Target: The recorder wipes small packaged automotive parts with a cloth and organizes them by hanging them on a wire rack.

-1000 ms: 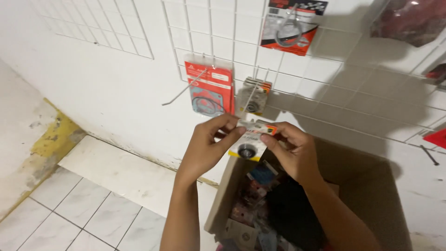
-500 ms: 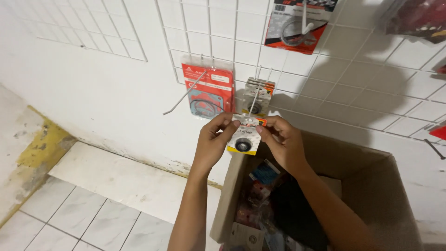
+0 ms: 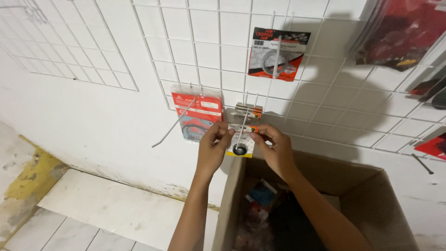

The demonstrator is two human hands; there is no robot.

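A small carded packet, yellow and white with a round black part in it, is pinched at its top corners by my left hand and my right hand. The packet sits on the end of a metal hook that sticks out of the white wire grid panel on the wall. Similar packets hang further back on the same hook.
A red packet with black rings hangs to the left, beside an empty long hook. A black-and-red packet hangs higher up. An open cardboard box of packaged goods stands below my arms. Red bags hang at the upper right.
Both hands have lifted the packet up from over the box to the hook's tip. The view has tilted upward, showing more of the grid.
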